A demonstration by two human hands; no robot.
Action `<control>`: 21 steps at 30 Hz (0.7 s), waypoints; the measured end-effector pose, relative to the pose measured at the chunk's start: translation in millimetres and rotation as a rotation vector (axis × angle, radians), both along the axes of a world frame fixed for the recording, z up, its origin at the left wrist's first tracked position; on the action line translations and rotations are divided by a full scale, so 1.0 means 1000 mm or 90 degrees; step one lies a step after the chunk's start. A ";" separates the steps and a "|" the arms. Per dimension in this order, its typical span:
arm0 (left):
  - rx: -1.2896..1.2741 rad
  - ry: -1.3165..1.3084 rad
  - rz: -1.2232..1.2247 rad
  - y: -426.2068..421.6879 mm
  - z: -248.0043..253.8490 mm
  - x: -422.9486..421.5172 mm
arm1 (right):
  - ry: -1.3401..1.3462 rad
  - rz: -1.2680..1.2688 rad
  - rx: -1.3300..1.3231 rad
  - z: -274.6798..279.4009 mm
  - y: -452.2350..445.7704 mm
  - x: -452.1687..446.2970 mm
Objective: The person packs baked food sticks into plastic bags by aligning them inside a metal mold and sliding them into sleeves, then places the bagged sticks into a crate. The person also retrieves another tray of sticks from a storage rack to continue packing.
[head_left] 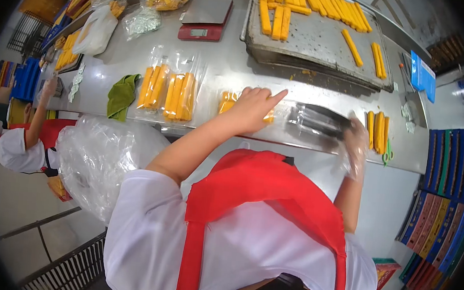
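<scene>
My left hand (253,111), bare, lies over a clear plastic bag of yellow sticks (227,102) near the table's front edge. Its fingers bend over the far side of the bag and the thumb sticks out to the right. In my right hand (357,138), which wears a loose clear plastic glove, is the right end of a dark, shiny scoop-like sheet (318,119). The sheet is blurred, and its left end lies close to the bag's right end; whether it is inside cannot be seen. Several loose yellow sticks (379,132) lie just right of my right hand.
Two filled bags (180,94), a green cloth (121,97) and a red scale (203,25) are to the left. A metal tray (311,42) of yellow sticks stands behind. Green scissors (388,153) lie right. Another person (22,147) works at far left beside a big plastic sack (105,157).
</scene>
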State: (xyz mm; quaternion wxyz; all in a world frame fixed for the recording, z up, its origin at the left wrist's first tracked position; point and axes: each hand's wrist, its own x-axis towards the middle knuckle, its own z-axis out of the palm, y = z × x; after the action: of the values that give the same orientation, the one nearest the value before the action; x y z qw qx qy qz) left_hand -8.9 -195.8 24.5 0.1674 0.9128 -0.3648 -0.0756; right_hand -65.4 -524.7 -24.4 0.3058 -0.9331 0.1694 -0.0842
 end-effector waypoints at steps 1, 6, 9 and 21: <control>-0.033 0.014 0.004 0.011 0.012 -0.007 | 0.008 -0.021 0.019 0.005 -0.009 -0.010; -0.283 0.097 0.082 0.082 0.090 -0.007 | 0.042 -0.142 0.320 0.015 -0.023 -0.033; -0.362 0.004 0.124 0.115 0.131 0.033 | 0.022 -0.167 0.410 0.017 -0.009 -0.024; 0.213 -0.025 0.408 0.126 0.052 0.360 | -0.023 -0.177 0.465 0.000 0.057 0.001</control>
State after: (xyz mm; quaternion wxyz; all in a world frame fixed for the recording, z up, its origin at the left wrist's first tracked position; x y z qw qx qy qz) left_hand 351.0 -69.7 76.9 0.0235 0.9969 -0.0455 -0.0604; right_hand -64.4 -467.2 -24.3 0.6064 -0.7295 0.3074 -0.0756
